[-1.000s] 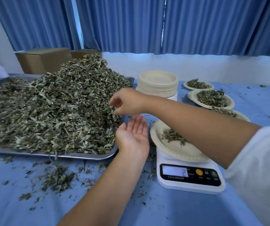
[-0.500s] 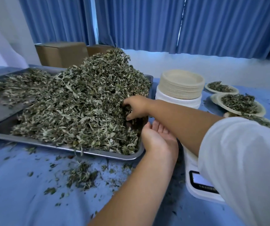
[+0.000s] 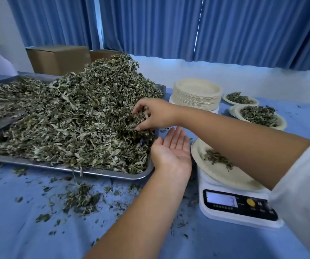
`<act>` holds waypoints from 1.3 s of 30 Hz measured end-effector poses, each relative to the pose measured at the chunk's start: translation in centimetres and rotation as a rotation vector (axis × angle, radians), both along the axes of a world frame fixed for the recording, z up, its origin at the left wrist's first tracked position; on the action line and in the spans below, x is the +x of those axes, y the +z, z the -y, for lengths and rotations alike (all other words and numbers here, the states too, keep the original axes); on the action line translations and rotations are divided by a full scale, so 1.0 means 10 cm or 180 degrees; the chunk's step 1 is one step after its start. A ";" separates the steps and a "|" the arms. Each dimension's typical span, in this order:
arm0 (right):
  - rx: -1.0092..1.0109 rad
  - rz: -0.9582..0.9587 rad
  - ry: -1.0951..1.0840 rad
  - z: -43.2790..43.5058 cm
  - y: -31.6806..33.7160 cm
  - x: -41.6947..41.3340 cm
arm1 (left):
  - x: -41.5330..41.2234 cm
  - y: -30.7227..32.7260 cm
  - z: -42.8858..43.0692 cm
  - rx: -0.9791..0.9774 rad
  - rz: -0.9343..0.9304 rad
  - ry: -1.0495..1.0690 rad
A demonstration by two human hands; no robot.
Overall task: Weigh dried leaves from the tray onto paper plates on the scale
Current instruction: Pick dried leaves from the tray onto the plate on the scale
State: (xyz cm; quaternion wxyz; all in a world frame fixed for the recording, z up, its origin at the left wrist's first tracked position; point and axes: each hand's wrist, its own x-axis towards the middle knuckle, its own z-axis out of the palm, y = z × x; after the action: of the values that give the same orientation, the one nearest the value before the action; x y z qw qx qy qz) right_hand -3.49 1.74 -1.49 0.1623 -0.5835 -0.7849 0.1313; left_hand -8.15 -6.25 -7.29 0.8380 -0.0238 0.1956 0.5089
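Well, you are early in this plate's portion. Your right hand (image 3: pixel 156 114) reaches across toward 10 o'clock and curls its fingers round a tuft of the dried leaves (image 3: pixel 71 120) on the right flank of the heap, which fills the metal tray (image 3: pixel 113 175). Your left hand (image 3: pixel 171 152) waits palm up, fingers straight and together, holding nothing, between the tray's right corner and the scale (image 3: pixel 238 212).

At 4 o'clock the scale carries 1 paper plate (image 3: pixel 223 176) with only a thin scatter of leaves on it, and the display shows a 3 (the unit is too small to read). This plate looks far from its share, judging by the 2 filled plates (image 3: pixel 281 126) at 2 o'clock, each heaped much higher.

Done, as far as can be seen: at least those 2 portions. Left: more handfuls for the plate on the scale, then probably many more plates, since a tall stack of empty plates (image 3: pixel 197 92) sits at 1 o'clock and the heap is large. Loose crumbs lie on the blue desk (image 3: pixel 28 240) at 7 o'clock.
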 end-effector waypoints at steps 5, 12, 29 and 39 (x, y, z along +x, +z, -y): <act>-0.0079 -0.0465 0.0046 0.15 0.14 0.05 | -0.01 -0.01 0.00 0.0044 -0.0043 -0.0042; -0.0225 -0.1522 -0.0072 0.42 0.24 0.19 | -0.02 -0.01 0.01 0.0148 -0.0023 -0.0047; -0.0081 -0.1103 -0.0682 1.43 0.33 1.11 | 0.02 -0.05 0.04 0.0460 -0.0429 -0.0042; -0.0012 0.0037 -0.0860 1.53 0.27 1.39 | 0.04 -0.09 0.04 0.0594 -0.0558 -0.0022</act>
State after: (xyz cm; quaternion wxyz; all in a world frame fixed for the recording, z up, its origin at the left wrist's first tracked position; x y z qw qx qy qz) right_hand 10.37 -13.58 1.18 0.1729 -0.6848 -0.6999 0.1064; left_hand -7.77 -6.69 -8.18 0.8180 0.0996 0.2200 0.5220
